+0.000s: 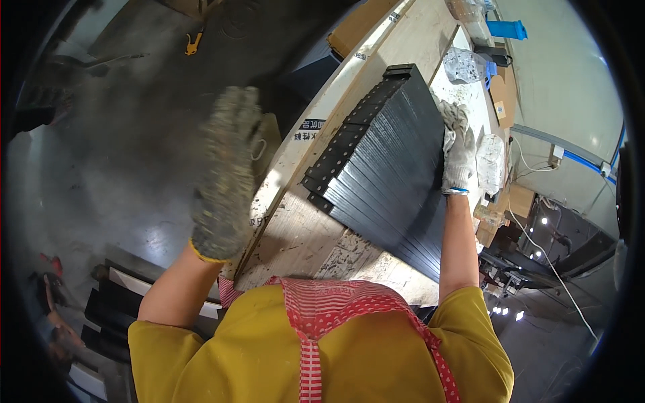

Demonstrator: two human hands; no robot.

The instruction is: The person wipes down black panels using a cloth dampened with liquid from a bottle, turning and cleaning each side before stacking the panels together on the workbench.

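Note:
A row of long black panels (393,161), with holes along their end flanges, lies closely packed on the wooden worktable (295,228). My right hand (458,144), in a whitish knit glove with a blue cuff, is against the right side of the panels. Its fingers look curled in, and whatever they may hold is hidden. My left hand (226,174), in a dirty grey glove with a yellow cuff, is raised off the table's left edge. Motion blurs it, but the fingers point straight out and nothing shows in them.
Along the table's right side lie a clear plastic bottle (463,66), a white wrapped bundle (490,163) and cardboard pieces (502,101). A cardboard box (359,27) stands beyond the left edge. On the floor lies a yellow-handled tool (193,44). A white cable (554,269) hangs at right.

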